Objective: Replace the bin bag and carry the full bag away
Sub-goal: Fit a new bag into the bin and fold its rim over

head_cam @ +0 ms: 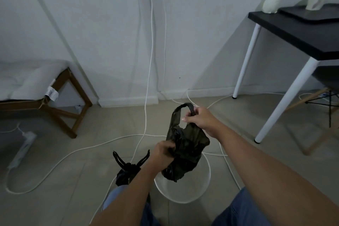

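A thin dark new bin bag [187, 149] hangs crumpled in the air between both hands, above a round white bin [183, 195] on the floor. My right hand [199, 118] grips the bag's upper handle loop. Lower down, my left hand [163, 153] pinches the bag's left edge. The bin looks unlined, and the hanging bag hides part of its rim. Just left of the bin, a full black bag [126, 171] sits tied on the floor, its two handle ends sticking up; my left forearm covers part of it.
White cables [113, 140] trail across the tiled floor around the bin. A power strip [23, 147] lies at the left near a wooden stool with a white cushion [33, 77]. A black table with white legs [286, 101] stands at the right, a chair beneath it.
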The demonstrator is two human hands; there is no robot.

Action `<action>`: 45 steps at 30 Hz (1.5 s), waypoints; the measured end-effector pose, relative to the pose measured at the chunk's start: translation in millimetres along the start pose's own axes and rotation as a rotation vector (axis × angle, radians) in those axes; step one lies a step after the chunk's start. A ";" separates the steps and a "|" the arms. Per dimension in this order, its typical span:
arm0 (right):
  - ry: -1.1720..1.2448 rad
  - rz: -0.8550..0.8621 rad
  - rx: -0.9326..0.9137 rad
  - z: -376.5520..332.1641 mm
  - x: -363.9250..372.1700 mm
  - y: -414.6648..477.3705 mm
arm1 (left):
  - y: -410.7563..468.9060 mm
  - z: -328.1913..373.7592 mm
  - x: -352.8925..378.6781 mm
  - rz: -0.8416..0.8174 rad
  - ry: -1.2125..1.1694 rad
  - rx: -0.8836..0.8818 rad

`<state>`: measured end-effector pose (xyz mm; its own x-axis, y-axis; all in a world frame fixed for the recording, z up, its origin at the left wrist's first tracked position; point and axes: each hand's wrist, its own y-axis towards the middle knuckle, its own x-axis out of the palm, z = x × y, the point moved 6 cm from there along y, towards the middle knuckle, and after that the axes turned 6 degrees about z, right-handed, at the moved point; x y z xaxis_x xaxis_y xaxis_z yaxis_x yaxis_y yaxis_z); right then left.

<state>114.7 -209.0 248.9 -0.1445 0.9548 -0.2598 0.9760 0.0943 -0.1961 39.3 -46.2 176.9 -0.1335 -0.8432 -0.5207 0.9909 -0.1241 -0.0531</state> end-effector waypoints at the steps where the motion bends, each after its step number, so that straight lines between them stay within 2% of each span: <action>1: -0.003 -0.002 0.013 1.8 0.7 1.1 | -0.7 -4.1 -1.3 -0.018 0.013 -0.030; 10: 0.083 -0.059 0.096 18.9 -2.3 -0.2 | 12.4 -3.6 -48.0 -0.312 0.277 -0.342; 12: 0.100 -0.061 0.103 20.9 -2.5 -1.6 | 29.1 10.7 -71.6 -0.208 0.374 -0.304; 13: 0.097 -0.065 0.103 21.6 -2.2 -2.0 | 38.2 26.4 -84.9 -0.067 0.400 -0.222; 15: 0.079 -0.066 0.104 22.1 -1.4 -2.6 | 44.2 68.3 -107.7 0.292 0.262 -0.023; 16: 0.090 -0.071 0.109 21.2 -0.3 -3.6 | 41.6 92.1 -111.7 0.403 0.137 0.084; 17: 0.108 -0.087 0.113 20.9 1.9 -3.9 | 39.3 114.7 -109.4 0.427 0.020 0.187; 18: 0.138 -0.098 0.117 19.9 3.8 -4.2 | 36.4 136.7 -102.2 0.379 -0.052 0.273; 20: 0.208 -0.099 0.116 15.6 6.8 -5.4 | 29.5 164.5 -73.9 0.166 -0.054 0.356; 22: 0.297 -0.080 0.103 9.4 5.6 -5.4 | 25.0 169.0 -38.1 -0.108 0.126 0.331; 24: 0.359 -0.053 0.104 3.7 3.6 -6.0 | 22.0 144.9 -7.3 -0.326 0.344 0.214; 25: 0.380 -0.027 0.097 1.6 0.4 -5.8 | 21.5 127.2 1.5 -0.363 0.416 0.140; 28: 0.511 0.042 0.129 3.0 -9.6 -5.4 | 22.6 78.3 8.6 -0.299 0.488 -0.044; 30: 0.595 0.012 0.166 5.6 -12.7 -7.7 | 19.3 50.2 15.6 -0.325 0.529 -0.126; 32: 0.580 -0.034 0.167 4.5 -14.7 -13.0 | 11.0 30.5 22.1 -0.372 0.585 -0.173; 35: 0.477 -0.156 0.106 1.9 -18.1 -20.5 | 1.8 8.8 26.3 -0.407 0.673 -0.224; 37: 0.313 -0.290 0.067 -1.9 -18.0 -28.2 | -5.1 -6.9 25.2 -0.483 0.782 -0.278; 39: -0.010 -0.417 0.068 0.4 -17.7 -35.3 | -8.3 -24.7 20.9 -0.511 0.883 -0.328; 41: -0.434 -0.482 0.070 7.2 -20.1 -38.1 | -10.4 -35.8 9.2 -0.464 1.007 -0.366; 43: -0.809 -0.456 0.070 19.5 -27.7 -30.2 | -10.8 -40.2 -3.9 -0.422 1.095 -0.389; 45: -0.992 -0.396 0.117 34.1 -36.6 -22.3 | -8.9 -45.5 -13.8 -0.407 1.175 -0.397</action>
<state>92.7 -255.6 230.6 -0.5660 0.2019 -0.7993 0.8168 0.2684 -0.5106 33.2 -9.7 145.8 -0.5265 0.2018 -0.8258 0.8489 0.0716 -0.5237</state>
